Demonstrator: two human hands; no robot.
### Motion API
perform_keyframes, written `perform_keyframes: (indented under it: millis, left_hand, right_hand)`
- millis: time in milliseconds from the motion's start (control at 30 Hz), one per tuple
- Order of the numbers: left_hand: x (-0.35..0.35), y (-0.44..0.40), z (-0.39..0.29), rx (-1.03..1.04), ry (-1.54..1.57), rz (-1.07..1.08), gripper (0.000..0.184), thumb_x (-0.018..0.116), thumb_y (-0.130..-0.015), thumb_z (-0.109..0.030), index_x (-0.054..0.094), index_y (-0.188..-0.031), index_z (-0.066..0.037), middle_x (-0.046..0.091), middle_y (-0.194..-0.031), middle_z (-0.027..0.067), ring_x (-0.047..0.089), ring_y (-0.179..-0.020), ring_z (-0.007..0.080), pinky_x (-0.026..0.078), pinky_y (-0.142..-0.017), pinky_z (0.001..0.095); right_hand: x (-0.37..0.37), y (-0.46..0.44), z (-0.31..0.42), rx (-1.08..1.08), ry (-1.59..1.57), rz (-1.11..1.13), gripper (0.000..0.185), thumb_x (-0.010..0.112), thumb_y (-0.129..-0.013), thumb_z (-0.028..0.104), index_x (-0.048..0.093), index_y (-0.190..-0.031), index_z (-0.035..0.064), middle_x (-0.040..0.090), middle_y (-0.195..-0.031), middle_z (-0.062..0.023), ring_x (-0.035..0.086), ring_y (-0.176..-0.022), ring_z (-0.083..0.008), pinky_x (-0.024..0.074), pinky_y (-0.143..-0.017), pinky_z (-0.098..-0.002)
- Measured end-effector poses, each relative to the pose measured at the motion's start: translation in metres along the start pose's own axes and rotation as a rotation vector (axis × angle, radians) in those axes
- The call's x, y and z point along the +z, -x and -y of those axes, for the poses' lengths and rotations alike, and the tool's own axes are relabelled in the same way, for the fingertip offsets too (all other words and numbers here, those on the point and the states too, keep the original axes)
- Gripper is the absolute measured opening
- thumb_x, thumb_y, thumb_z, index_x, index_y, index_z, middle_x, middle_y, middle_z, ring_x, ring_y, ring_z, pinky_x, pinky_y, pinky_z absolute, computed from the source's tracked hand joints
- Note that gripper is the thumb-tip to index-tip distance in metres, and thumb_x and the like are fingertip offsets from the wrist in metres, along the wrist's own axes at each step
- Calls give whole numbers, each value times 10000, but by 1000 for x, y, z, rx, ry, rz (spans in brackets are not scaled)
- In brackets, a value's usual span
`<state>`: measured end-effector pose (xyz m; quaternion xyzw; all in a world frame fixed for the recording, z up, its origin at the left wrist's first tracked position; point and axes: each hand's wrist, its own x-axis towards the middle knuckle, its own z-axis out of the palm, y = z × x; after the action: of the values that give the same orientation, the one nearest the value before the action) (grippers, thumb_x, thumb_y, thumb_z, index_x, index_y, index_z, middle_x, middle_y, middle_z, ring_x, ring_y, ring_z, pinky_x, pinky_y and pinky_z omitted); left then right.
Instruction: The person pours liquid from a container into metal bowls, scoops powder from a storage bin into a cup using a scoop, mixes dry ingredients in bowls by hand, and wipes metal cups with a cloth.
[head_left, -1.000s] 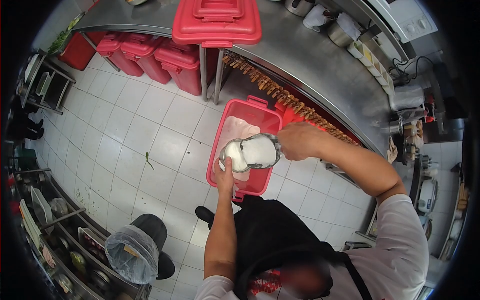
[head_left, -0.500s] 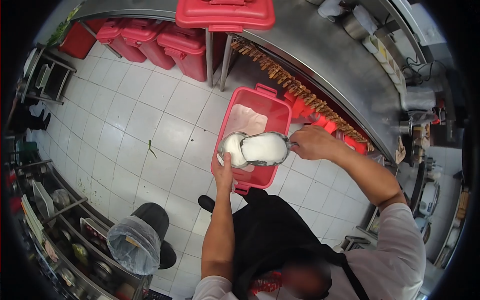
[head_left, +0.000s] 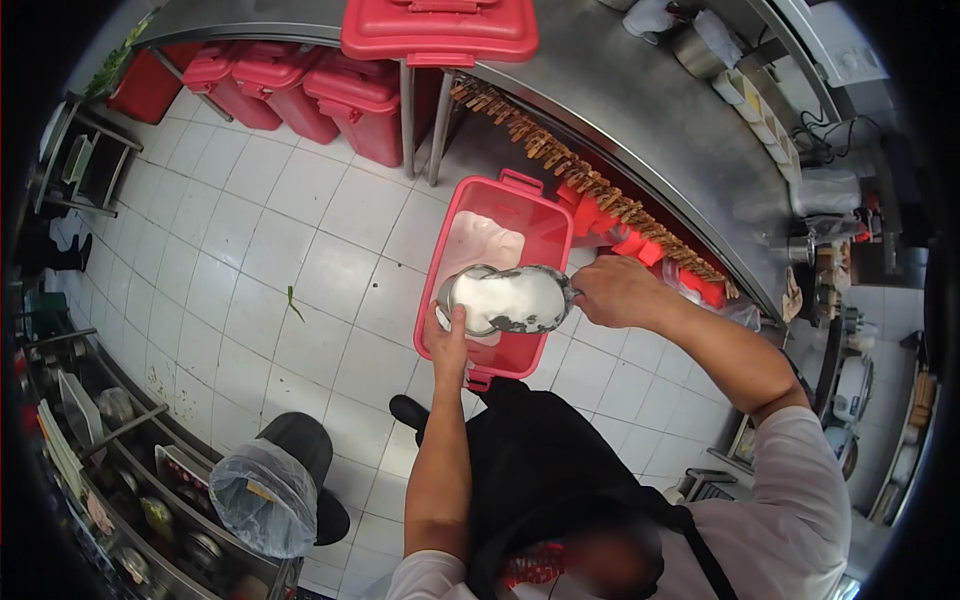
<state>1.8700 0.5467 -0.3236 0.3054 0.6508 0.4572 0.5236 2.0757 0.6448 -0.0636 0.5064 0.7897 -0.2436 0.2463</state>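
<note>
My left hand (head_left: 450, 342) grips a round metal bowl (head_left: 445, 292) from its near side, thumb over the rim. White powder fills much of that bowl. My right hand (head_left: 618, 291) is closed round the handle of a metal scoop (head_left: 545, 325), whose mouth rests over the bowl's right side. A stream of white powder (head_left: 525, 295) runs unbroken from scoop to bowl, and bare grey metal shows along the scoop's edges. Both are above an open red plastic bin (head_left: 557, 235) on the floor. More white powder (head_left: 485, 240) lies inside the bin.
A red lid (head_left: 440, 30) sits on the steel counter (head_left: 620, 100) ahead. Clothespins (head_left: 580, 165) line a rail below it. Several lidded red bins (head_left: 365, 120) stand at the upper left. A bag-lined trash can (head_left: 265, 490) is at the lower left, beside loaded shelves (head_left: 130, 480).
The scoop has tipped and moved slightly left over the bowl. Powder has slid from it into the bowl, baring more of the scoop's metal.
</note>
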Motion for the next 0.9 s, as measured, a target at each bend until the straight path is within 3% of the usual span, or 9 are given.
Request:
perform_keyframes:
  millis: [433, 533, 733, 900]
  left_hand:
    - [1, -4, -4, -14, 14, 15, 757, 612, -886, -474, 384, -1373, 59, 453, -1356, 254, 442, -1260, 339, 341, -1048, 382]
    - [2, -2, -4, -35, 42, 33, 746, 607, -891, -467, 384, -1378, 53, 457, -1354, 256, 435, -1271, 340, 334, -1056, 381]
    - [-3, -3, -6, -5, 85, 35, 691, 583, -919, -426, 381, -1378, 49, 484, -1325, 246, 460, -1242, 319, 350, -1045, 379]
    - [-37, 5, 2, -104, 312, -24, 618, 542, -954, -366, 360, -1395, 27, 498, -1305, 187, 498, -1197, 270, 387, -1014, 360]
  right_hand:
    - [-32, 20, 17, 26, 125, 22, 203, 592, -849, 197, 669, -874, 10, 663, -858, -172, 628, -913, -338, 478, -824, -459]
    - [-31, 21, 13, 60, 128, 31, 178, 557, -734, 49, 670, -863, -2, 668, -869, -209, 647, -907, -355, 506, -793, -460]
    - [-38, 39, 11, 88, 43, -12, 185, 598, -821, 174, 684, -922, 45, 673, -899, -167, 633, -955, -343, 488, -837, -447]
    - [-5, 15, -41, 103, 1, 12, 186, 602, -838, 216, 692, -931, 83, 678, -933, -124, 620, -1001, -317, 484, -858, -448]
